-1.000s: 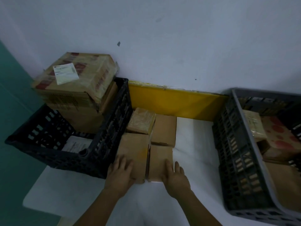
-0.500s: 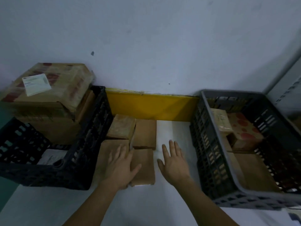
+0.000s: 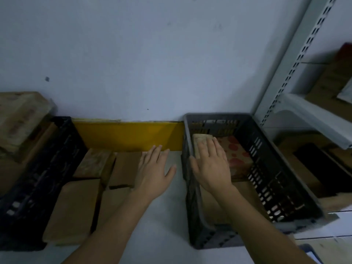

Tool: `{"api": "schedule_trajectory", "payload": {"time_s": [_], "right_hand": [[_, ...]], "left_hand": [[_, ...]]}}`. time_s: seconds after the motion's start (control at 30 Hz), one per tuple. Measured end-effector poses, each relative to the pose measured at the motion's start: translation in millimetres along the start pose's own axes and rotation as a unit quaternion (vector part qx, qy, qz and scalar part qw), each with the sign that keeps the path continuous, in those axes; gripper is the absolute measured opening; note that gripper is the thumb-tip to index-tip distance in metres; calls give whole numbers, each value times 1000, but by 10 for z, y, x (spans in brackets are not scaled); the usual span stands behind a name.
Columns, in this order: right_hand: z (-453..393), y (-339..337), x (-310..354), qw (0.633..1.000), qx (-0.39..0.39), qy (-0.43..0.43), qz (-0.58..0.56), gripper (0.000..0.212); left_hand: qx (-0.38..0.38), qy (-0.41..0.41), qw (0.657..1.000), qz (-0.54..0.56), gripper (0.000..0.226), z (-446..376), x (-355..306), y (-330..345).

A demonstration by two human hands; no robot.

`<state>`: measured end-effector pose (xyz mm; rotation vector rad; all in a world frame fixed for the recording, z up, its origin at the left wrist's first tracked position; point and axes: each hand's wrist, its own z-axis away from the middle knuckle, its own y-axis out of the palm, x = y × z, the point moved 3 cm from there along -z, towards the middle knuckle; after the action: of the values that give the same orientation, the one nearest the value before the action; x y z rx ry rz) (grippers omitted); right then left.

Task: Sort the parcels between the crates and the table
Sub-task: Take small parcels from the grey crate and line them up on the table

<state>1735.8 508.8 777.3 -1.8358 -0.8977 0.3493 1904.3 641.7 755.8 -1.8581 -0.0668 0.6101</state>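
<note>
Parcels — flat brown cardboard packets (image 3: pixel 75 208) — lie in a tight cluster on the white table (image 3: pixel 162 223), between the black plastic crate (image 3: pixel 36 187) on the left and the grey plastic crate (image 3: pixel 266 189) on the right. More sit inside the grey crate: a pale tape-wrapped small parcel (image 3: pixel 200 144) at the far end, beside it a brown box with red dots (image 3: pixel 238 157), and a plain brown one nearer the camera. Left hand (image 3: pixel 154 171) is spread flat, palm down, over the table by the edge of a cardboard parcel, holding nothing. Right hand (image 3: pixel 211 164) reaches into the grey crate, fingers extended over the tape-wrapped parcel — no closed grip visible; whether it touches can't be told.

Handling guess: parcels look light and fairly stiff; the taped one is likely slick, so pinching it across the short edges, thumb on one side and fingers on the other, would suit better than pressing from the top.

Low light, blurry. Black crate is cut off at the left edge with large cartons (image 3: pixel 21 119) piled in it. Labels unreadable. Grey metal shelving (image 3: pixel 297 73) at right holds indistinct boxes.
</note>
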Motion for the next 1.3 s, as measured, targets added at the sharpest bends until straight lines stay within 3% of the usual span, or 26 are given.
{"api": "schedule_trajectory", "payload": {"time_s": [0.27, 0.43, 0.7, 1.0, 1.3], "right_hand": [[-53, 261, -1522, 981, 158, 92, 60, 78], [4, 529, -2041, 966, 217, 120, 71, 85], [-271, 1012, -1732, 964, 255, 64, -52, 93], [-541, 1569, -1434, 929, 364, 33, -60, 94], [-520, 1635, -1537, 948, 318, -27, 8, 96]], "left_hand": [[22, -10, 1000, -16, 76, -439, -954, 412], [67, -22, 996, -58, 72, -572, -1299, 649], [102, -53, 990, -86, 64, -625, -1186, 835], [78, -87, 992, -45, 72, -780, -910, 867], [89, -90, 992, -25, 70, -828, -905, 847]]}}
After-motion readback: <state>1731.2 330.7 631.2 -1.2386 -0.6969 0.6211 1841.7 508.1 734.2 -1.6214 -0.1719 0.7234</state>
